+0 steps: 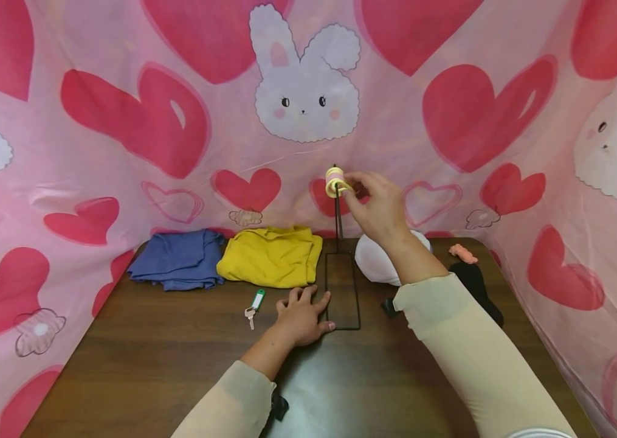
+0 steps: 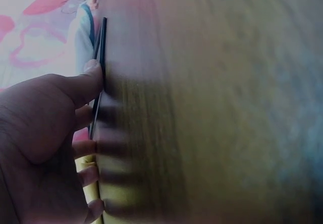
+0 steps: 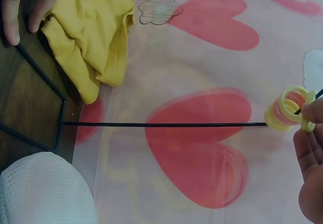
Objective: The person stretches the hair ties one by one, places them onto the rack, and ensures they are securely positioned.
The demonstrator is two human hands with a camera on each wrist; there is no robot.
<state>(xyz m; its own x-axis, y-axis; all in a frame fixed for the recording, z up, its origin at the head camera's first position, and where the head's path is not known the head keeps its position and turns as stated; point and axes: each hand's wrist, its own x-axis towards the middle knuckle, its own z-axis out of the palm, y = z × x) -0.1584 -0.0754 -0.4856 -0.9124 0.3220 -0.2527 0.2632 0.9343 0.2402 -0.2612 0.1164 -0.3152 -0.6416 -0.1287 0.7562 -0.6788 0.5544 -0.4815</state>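
Observation:
A black wire stand (image 1: 359,304) has a rectangular base flat on the table and a thin upright at its far end. My left hand (image 1: 299,316) rests on the near left side of this base, fingers spread and thumb on the near corner. Up at the stand's top arm, my right hand (image 1: 379,207) pinches the edge of a yellow-and-pink ring-shaped roll (image 1: 334,176). The right wrist view shows the dark arm passing through the roll (image 3: 282,110), with thumb and fingers on its yellow end (image 3: 308,118).
A folded blue cloth (image 1: 177,258) and a folded yellow cloth (image 1: 270,255) lie at the back left. A key (image 1: 250,316) with a green tag is near my left hand. Behind my right arm are a white mesh item (image 1: 374,261), a coral bundle (image 1: 462,253) and a black cloth (image 1: 478,289).

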